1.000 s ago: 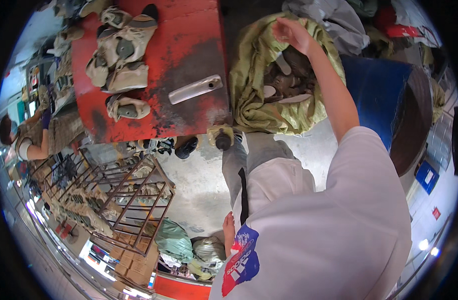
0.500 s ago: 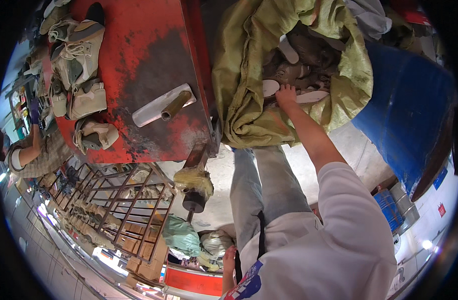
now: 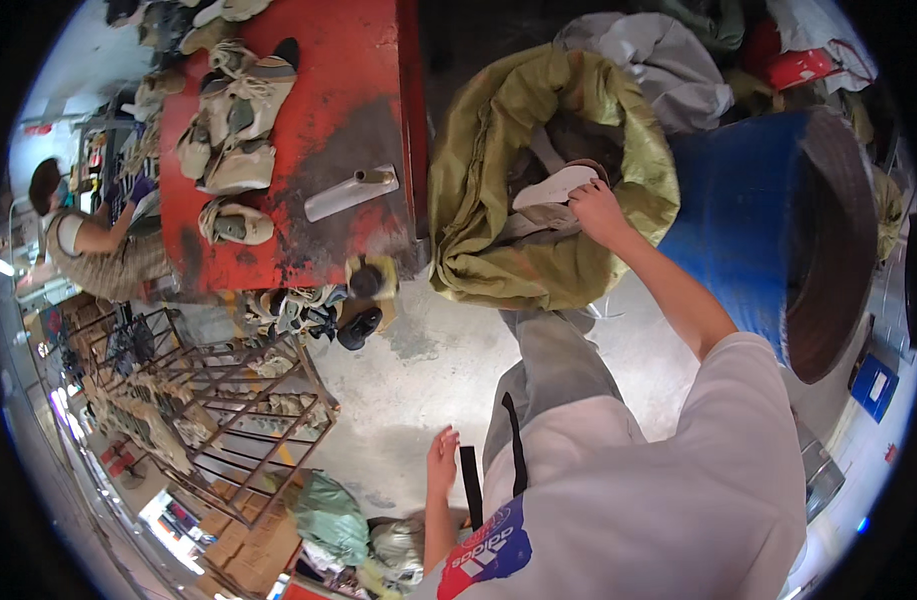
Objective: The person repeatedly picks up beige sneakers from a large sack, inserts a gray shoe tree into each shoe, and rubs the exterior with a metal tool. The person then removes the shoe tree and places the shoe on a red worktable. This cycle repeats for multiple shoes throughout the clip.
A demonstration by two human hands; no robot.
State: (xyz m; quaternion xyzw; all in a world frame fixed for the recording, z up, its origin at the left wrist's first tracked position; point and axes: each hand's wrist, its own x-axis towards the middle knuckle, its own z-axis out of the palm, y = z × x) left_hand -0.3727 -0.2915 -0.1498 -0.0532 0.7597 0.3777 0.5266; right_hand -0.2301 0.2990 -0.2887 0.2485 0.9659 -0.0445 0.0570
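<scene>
My right hand [image 3: 598,210] pinches the edge of a shoe [image 3: 556,189], its white sole turned up, inside the mouth of a yellow-green woven sack [image 3: 458,200]. Below that shoe lies a paler piece [image 3: 540,224], whose kind I cannot make out. The rest of the sack's inside is in shadow. At my side, away from the sack, hangs my left hand [image 3: 441,462], empty, with its fingers loosely apart.
A red worktable [image 3: 323,75] to the left bears several beige shoes [image 3: 246,115] and a metal plate with a tube [image 3: 348,195]. A blue drum [image 3: 728,210] stands right of the sack. Metal racks [image 3: 248,430] fill the lower left; a person [image 3: 98,235] stands beyond the table.
My right hand has lifted a shoe up from the shoes in the sack. My left hand has come up further into view. The view has shifted, showing more floor.
</scene>
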